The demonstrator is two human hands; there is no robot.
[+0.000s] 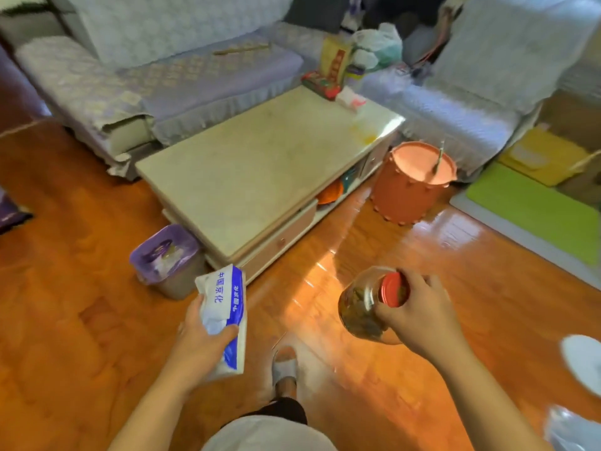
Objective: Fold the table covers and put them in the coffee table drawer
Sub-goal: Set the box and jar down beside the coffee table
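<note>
The cream coffee table (260, 164) stands in the middle of the room with a bare top; its pinkish drawer (283, 242) on the near side is shut. No table cover shows in this view. My left hand (198, 343) grips a white and blue tissue pack (224, 317) over the floor in front of the table. My right hand (419, 314) holds a tilted glass jar (364, 307) by its red lid (392, 289); the jar has dark contents.
A purple-lined bin (166, 258) stands at the table's near left corner. An orange stool (413, 183) sits at its right end. Boxes and a tissue pack (328, 83) lie on the far corner. Sofas (146, 76) flank the table; green and yellow mats (533, 206) lie at right.
</note>
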